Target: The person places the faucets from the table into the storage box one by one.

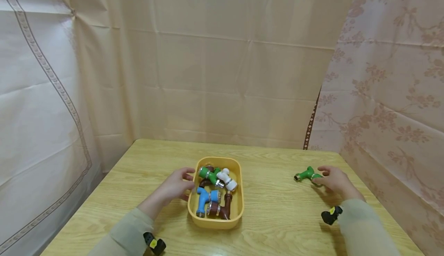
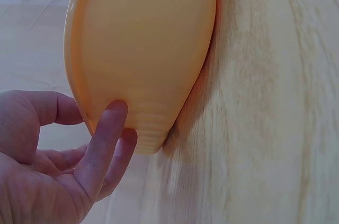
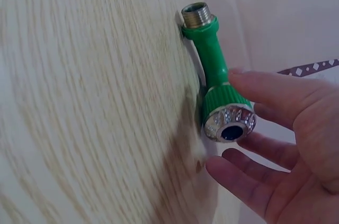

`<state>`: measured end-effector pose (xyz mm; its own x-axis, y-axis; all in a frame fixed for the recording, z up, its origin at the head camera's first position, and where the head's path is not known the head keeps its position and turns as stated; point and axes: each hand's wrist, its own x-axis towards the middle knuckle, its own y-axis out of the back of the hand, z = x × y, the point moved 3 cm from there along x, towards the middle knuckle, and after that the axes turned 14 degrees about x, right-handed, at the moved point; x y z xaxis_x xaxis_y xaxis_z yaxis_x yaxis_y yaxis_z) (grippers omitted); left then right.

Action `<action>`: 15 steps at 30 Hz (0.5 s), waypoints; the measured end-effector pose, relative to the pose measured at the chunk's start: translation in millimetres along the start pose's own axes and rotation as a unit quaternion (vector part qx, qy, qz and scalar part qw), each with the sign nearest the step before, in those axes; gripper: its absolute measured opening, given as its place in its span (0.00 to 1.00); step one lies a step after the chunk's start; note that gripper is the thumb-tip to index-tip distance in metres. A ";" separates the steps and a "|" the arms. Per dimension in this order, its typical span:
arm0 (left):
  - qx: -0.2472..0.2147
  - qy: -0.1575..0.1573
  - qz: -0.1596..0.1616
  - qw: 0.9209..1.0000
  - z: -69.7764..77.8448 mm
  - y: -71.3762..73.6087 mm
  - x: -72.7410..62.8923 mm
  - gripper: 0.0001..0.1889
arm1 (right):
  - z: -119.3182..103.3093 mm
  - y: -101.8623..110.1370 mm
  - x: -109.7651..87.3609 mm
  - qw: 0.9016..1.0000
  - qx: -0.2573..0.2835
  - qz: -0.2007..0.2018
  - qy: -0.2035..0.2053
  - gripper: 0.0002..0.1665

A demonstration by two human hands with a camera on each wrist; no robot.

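A green pipe fitting [image 1: 306, 174], with a threaded metal end and a ribbed collar around a silver end piece, lies on the table at the right. My right hand [image 1: 334, 181] is around its near right end. In the right wrist view one fingertip touches the neck of the green fitting [image 3: 212, 57], while the other fingers spread loosely beside the silver end. At the left, my left hand [image 1: 175, 186] rests beside the yellow bin [image 1: 238, 209]. In the left wrist view its fingers [image 2: 103, 142] lie against the bin's outer wall [image 2: 143, 49], loosely bent.
Inside the bin lie a blue fitting [image 1: 204, 199], a brown fitting [image 1: 225, 209], a white fitting [image 1: 227, 179] and another green fitting [image 1: 208, 174]. Wood-grain tabletop [image 1: 270, 209] stretches between the bin and my right hand. Cloth curtains [image 1: 222, 74] hang behind and at both sides.
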<state>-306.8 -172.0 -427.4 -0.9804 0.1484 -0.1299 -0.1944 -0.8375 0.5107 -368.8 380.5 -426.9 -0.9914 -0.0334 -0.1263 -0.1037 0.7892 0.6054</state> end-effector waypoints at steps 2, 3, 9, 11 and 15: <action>-0.001 0.000 0.001 1.000 0.1 0.3 -0.3 0.30 | -2.2 -1.8 0.6 1.000 -0.008 0.003 0.010 0.47; 0.000 -0.001 0.001 1.000 0.1 0.4 -0.3 0.30 | -3.3 -2.6 0.8 1.000 -0.013 0.006 0.016 0.47; -0.003 -0.001 -0.002 1.000 -0.1 0.0 -0.4 0.30 | -5.2 -9.6 2.6 0.999 -0.024 0.017 0.036 0.43; -0.005 -0.001 -0.002 1.000 0.0 -0.2 -0.5 0.30 | -3.7 -12.1 4.6 0.999 -0.023 0.018 0.035 0.41; -0.005 0.002 -0.002 1.000 1.6 0.0 -0.9 0.30 | -2.3 -14.4 8.9 0.999 -0.034 0.028 0.031 0.39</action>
<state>-305.9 -171.2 -426.0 -0.9794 0.1504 -0.1347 -0.1983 -0.8416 0.5024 -376.3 367.5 -435.0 -0.9986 -0.0299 -0.0431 -0.0509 0.7474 0.6624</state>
